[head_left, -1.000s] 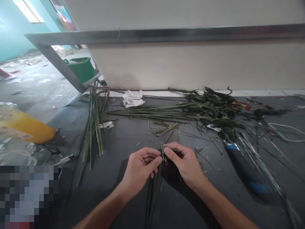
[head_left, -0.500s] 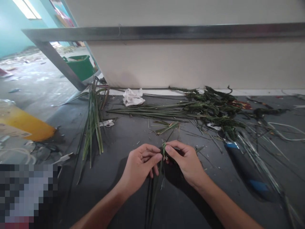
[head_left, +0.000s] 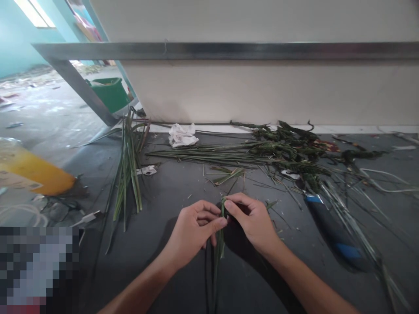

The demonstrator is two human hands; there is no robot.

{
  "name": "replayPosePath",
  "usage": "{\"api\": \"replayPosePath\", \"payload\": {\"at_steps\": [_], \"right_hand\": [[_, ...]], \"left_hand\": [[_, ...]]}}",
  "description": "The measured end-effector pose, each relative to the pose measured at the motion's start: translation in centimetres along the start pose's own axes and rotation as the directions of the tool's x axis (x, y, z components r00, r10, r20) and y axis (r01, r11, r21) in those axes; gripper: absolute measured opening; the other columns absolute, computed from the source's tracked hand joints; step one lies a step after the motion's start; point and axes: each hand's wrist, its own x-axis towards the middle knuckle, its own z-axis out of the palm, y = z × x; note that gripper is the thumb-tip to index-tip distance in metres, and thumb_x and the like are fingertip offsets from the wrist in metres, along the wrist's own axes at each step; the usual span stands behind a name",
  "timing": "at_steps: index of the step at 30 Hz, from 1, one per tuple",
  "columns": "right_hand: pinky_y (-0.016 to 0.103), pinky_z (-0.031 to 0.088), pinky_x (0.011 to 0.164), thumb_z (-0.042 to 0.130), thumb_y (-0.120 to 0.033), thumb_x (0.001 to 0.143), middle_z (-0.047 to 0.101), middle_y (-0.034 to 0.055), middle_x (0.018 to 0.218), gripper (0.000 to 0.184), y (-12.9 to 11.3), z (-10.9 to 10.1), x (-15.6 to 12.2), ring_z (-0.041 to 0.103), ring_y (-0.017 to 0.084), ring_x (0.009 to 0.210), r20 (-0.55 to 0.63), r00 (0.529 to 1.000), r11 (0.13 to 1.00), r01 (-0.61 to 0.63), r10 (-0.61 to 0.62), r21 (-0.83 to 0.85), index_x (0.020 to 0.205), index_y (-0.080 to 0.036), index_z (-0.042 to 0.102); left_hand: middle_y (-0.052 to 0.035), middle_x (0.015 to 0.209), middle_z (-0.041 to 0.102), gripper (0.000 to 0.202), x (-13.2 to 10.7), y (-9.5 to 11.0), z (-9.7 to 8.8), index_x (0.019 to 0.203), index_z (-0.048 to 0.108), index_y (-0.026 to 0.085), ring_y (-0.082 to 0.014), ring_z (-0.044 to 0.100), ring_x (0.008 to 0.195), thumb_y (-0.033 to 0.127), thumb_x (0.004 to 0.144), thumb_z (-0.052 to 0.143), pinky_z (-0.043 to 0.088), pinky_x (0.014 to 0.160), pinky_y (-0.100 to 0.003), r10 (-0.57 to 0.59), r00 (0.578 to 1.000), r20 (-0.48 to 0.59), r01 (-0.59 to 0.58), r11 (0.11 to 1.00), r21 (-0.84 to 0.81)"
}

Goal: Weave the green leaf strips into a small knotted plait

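Both hands meet over a dark floor, pinching the folded top of a green palm leaf strip (head_left: 220,244) whose long ends trail down toward me. My left hand (head_left: 193,233) is closed, thumb and forefinger pressed on the fold from the left. My right hand (head_left: 252,220) is closed on the same fold from the right, fingers curled over it. Where the strip bends, the fingertips hide its shape.
A bundle of loose green leaf strips (head_left: 127,170) lies to the left. A long pile of strips and woven dark-green pieces (head_left: 288,150) runs along the wall. A blue-and-black tool (head_left: 334,231) lies at right, a crumpled white cloth (head_left: 182,134) at the back, a yellow container (head_left: 32,172) far left.
Both hands stay pinched on the leaf fold. The strip's upper part now stands straighter between the fingertips, and the view has shifted slightly.
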Motion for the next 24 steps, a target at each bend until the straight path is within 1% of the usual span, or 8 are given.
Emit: {"api": "replayPosePath", "payload": {"at_steps": [4,7,12,16,21,24], "right_hand": [[0.026,0.049,0.055,0.066,-0.039,0.082,0.066,0.0032,0.078,0.023,-0.05,0.14,-0.02,0.06,0.013,0.057,-0.006,1.0,1.0,0.0,0.0,0.002,0.085,-0.018,0.071],[0.027,0.05,0.055,0.066,-0.041,0.082,0.067,0.0038,0.079,0.024,-0.05,0.19,-0.05,0.061,0.014,0.057,-0.006,1.0,1.0,-0.009,0.009,0.001,0.085,-0.018,0.071],[0.027,0.05,0.053,0.067,-0.043,0.08,0.065,0.0027,0.072,0.026,-0.02,0.22,-0.05,0.059,0.014,0.056,0.007,1.0,1.0,-0.007,0.007,0.012,0.086,-0.018,0.071],[0.027,0.05,0.052,0.068,-0.045,0.079,0.065,0.0023,0.07,0.027,-0.08,0.29,-0.07,0.059,0.015,0.054,0.0,1.0,1.0,-0.009,0.009,0.028,0.084,-0.018,0.071],[0.027,0.051,0.052,0.068,-0.044,0.08,0.067,0.0034,0.075,0.027,0.0,0.32,-0.12,0.06,0.015,0.056,-0.008,1.0,1.0,0.007,-0.006,0.022,0.085,-0.018,0.071],[0.026,0.051,0.053,0.067,-0.042,0.081,0.067,0.0038,0.078,0.025,0.14,0.33,-0.18,0.061,0.014,0.057,-0.009,1.0,1.0,0.015,-0.014,0.019,0.086,-0.017,0.071]], "left_hand": [[-0.0063,0.075,0.074,0.03,-0.1,0.4,0.0,0.091,0.059,0.014,-0.0091,0.057,0.039,0.037,0.076,0.072,0.035,0.033,-0.017,-0.014,1.0,-0.001,0.014,1.0,0.011],[-0.0095,0.079,0.075,0.032,-0.14,0.69,-0.02,0.092,0.061,0.012,-0.0072,0.054,0.039,0.038,0.075,0.072,0.033,0.033,-0.016,-0.024,1.0,0.007,0.024,1.0,-0.018],[-0.0102,0.081,0.075,0.034,0.12,0.59,-0.24,0.092,0.064,0.011,-0.0045,0.05,0.037,0.037,0.073,0.073,0.029,0.034,-0.016,-0.048,0.998,0.038,0.051,0.995,-0.08],[-0.01,0.081,0.075,0.034,0.18,0.45,-0.33,0.092,0.065,0.011,-0.0042,0.05,0.039,0.038,0.073,0.074,0.03,0.034,-0.015,-0.039,0.998,0.056,0.044,0.994,-0.097],[-0.0113,0.084,0.075,0.035,-0.01,0.49,-0.28,0.095,0.064,0.01,-0.0047,0.052,0.04,0.038,0.076,0.072,0.032,0.034,-0.015,-0.024,0.997,0.068,0.032,0.993,-0.111],[-0.0124,0.084,0.075,0.037,-0.04,0.44,-0.26,0.094,0.064,0.01,-0.0071,0.056,0.042,0.039,0.074,0.073,0.035,0.034,-0.016,-0.018,0.998,0.068,0.027,0.992,-0.122]]}}
